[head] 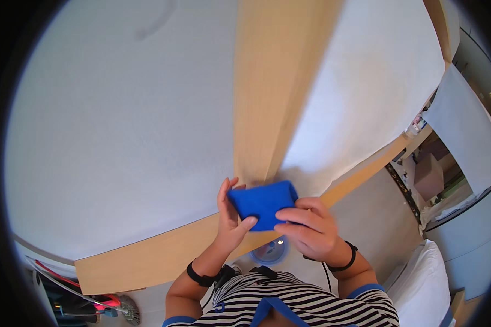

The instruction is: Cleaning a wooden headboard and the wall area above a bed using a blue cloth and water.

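Note:
Both hands hold a folded blue cloth in front of my body. My left hand grips its left end, with the thumb across the near face and the fingers behind. Pressing on the right part of the near face are the fingertips of my right hand. The cloth's upper right edge is rolled over into a loose loop. Below the hands, a round translucent bluish plastic tub is partly hidden by my right hand.
Pale panels flank a light wooden upright, with a wooden strip along their lower edge. At lower left lies a grey fringed brush or mop head. White fabric and a brownish box are at right.

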### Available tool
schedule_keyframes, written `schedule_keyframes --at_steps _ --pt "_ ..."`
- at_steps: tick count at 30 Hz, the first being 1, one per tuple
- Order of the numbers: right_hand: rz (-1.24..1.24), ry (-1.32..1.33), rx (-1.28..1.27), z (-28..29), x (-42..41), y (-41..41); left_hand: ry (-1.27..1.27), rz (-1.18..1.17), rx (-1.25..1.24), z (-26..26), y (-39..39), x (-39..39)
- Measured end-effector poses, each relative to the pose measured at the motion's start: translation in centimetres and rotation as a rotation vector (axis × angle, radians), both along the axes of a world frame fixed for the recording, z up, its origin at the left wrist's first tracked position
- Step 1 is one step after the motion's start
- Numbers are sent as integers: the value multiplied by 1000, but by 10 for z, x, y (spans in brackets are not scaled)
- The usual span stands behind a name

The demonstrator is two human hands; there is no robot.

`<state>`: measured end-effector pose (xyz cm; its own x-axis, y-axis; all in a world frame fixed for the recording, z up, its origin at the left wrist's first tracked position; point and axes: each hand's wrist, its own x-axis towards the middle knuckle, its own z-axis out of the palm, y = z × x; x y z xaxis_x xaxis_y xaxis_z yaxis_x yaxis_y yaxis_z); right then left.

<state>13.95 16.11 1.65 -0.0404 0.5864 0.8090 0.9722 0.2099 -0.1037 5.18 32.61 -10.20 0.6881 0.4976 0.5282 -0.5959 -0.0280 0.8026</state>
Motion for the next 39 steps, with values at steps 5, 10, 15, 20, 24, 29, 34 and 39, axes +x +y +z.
schedule_keyframes --at_steps 5,10,15,20,24,29,34,39 --pt "250 138 -51 -21 4 -20 166 -102 -35 -1 -9 -39" --pt "290 266 -42 -47 10 -28 525 -319 -260 15 -32 -80" --pt "327 634 -96 -77 -2 -23 458 -237 -212 42 -52 -103" --pt "713 1436 -517 -113 -9 -23 551 -252 -58 52 -58 -120" --pt "785 1545 -619 -141 -8 -28 608 -225 118 63 -49 -133" --pt "861 1437 -461 -121 -26 -7 668 -141 79 72 -29 -155" --pt "842 1552 -431 -102 -58 21 628 -66 243 87 2 -175" --pt "645 1338 -445 -88 -86 60 620 60 455 99 50 -207"
